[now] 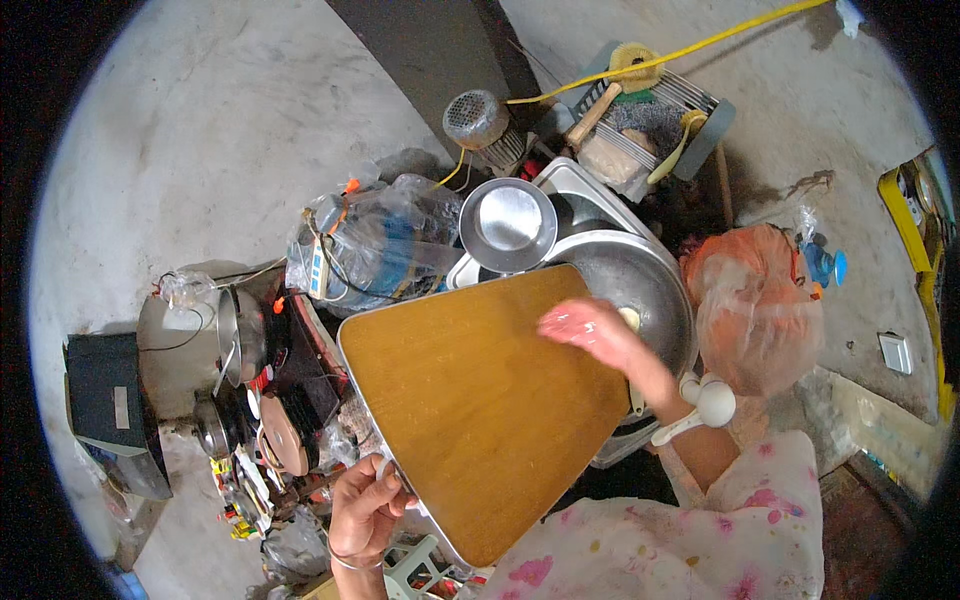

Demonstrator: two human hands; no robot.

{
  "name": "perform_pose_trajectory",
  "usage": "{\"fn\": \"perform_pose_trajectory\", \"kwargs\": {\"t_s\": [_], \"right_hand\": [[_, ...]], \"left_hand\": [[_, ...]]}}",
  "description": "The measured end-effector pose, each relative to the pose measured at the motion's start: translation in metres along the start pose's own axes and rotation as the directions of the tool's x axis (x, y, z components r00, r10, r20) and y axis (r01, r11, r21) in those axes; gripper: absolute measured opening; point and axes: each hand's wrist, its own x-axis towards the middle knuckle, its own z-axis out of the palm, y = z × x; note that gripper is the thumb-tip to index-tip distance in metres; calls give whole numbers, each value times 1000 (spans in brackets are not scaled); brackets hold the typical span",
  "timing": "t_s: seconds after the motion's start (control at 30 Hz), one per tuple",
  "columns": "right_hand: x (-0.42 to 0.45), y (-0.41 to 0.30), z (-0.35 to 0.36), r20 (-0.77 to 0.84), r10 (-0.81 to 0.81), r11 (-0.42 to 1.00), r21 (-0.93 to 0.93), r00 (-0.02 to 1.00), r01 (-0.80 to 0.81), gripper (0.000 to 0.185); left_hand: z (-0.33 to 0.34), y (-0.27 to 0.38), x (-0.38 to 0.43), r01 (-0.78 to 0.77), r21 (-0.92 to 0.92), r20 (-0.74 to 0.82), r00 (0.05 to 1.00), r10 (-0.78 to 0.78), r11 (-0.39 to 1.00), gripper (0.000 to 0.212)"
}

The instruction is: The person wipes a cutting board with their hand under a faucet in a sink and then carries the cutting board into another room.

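A wooden-faced board with a metal rim [480,405] is held tilted before me, partly covering a large metal basin. My left hand [369,499], with a bracelet at the wrist, grips the board's lower left edge. My right hand [581,326] is over the board's upper right part, blurred, reddish and wet-looking; whether it touches the surface I cannot tell. Behind the board lies the large metal basin [645,277] with a pale object inside. A smaller round metal bowl [510,223] stands just beyond the board's top edge.
A dish rack [705,142] with brushes stands at the back right, near an electric motor [491,131]. An orange plastic bag [757,307] hangs at right. A white faucet [709,405] is by my right forearm. Plastic-wrapped bottles [375,240] and pans [244,337] are at left.
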Motion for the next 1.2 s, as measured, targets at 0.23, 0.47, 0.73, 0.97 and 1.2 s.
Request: {"fn": "perform_pose_trajectory", "kwargs": {"t_s": [0.23,0.47,0.73,0.97,1.2], "right_hand": [[-23,-16,67,0,-176,723,-679,984,129,33],[21,11,-199,-567,-639,557,-807,520,-197,24],[-16,-22,97,183,-134,981,-112,974,156,38],[-5,10,83,6,-384,782,-529,923,329,27],[12,4,-179,-523,-556,723,-688,646,66,28]], "left_hand": [[-3,4,3,1,7,50,999,-1,1000,4],[7,3,5,6,24,25,1000,-7,1000,4],[4,4,6,-19,65,50,999,16,998,8],[4,9,1,-16,57,106,994,10,998,5],[19,6,6,-17,61,61,998,13,998,6]]}}
